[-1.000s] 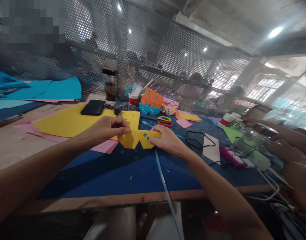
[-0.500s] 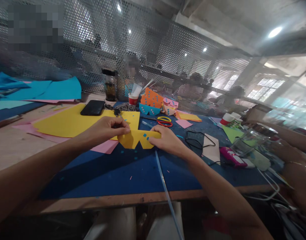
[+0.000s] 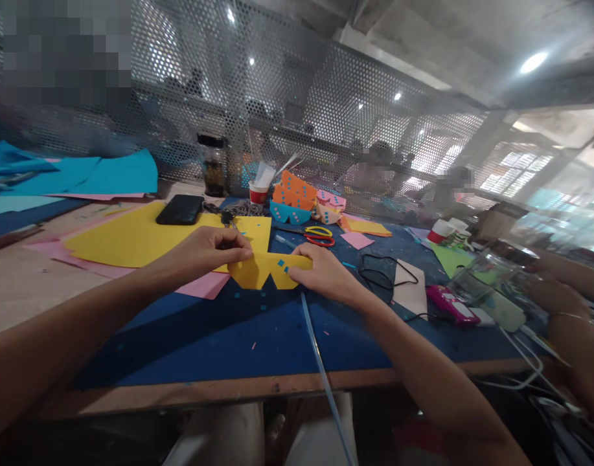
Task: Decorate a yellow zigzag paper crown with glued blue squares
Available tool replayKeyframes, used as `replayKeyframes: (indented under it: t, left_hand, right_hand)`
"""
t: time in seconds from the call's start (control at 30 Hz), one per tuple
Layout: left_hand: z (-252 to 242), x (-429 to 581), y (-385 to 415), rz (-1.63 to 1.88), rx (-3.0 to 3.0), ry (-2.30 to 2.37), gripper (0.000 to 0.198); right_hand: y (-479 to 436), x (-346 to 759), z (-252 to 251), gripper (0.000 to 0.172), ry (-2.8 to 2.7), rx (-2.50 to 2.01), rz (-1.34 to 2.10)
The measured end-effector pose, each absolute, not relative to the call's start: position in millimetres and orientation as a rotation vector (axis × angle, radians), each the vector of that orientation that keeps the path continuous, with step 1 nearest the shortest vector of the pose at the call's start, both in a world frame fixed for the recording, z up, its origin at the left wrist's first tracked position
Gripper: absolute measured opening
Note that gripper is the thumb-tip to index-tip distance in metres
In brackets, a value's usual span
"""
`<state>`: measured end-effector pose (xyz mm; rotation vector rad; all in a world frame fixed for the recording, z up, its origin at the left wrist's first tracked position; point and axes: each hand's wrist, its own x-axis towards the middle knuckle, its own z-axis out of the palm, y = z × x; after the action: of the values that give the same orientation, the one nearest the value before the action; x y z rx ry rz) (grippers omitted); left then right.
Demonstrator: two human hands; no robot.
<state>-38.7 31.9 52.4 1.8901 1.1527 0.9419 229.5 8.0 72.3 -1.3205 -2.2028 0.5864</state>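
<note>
Both hands hold a yellow paper cutout, shaped like a mask or pair of glasses with a notch in its lower edge. My left hand pinches its left end. My right hand grips the right end, with the thumb in front near a few small blue squares on the paper. Below the cutout, several tiny blue squares lie on the blue table mat. A thin translucent tube runs from under the right hand over the table's front edge.
Scissors lie behind the hands. Decorated orange cutouts and a blue one stand farther back beside a paper cup. A phone rests on yellow sheets. A co-worker's arm reaches in at right near a clear jar.
My hands and the yellow cutout have stayed practically still. At the right, the co-worker's hand and arm have shifted slightly.
</note>
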Motion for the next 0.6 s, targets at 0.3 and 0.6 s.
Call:
replayKeyframes:
  t: [0.3, 0.6]
  left_hand:
    - [53.9, -38.0, 31.2, 0.933, 1.859, 1.164, 0.031]
    - [50.3, -41.5, 34.6, 0.951, 1.884, 1.161, 0.029]
  right_hand:
    - [7.3, 229.6, 72.9, 0.007, -2.193, -1.312, 0.593]
    - [6.6, 230.1, 74.9, 0.007, -2.189, -1.298, 0.636]
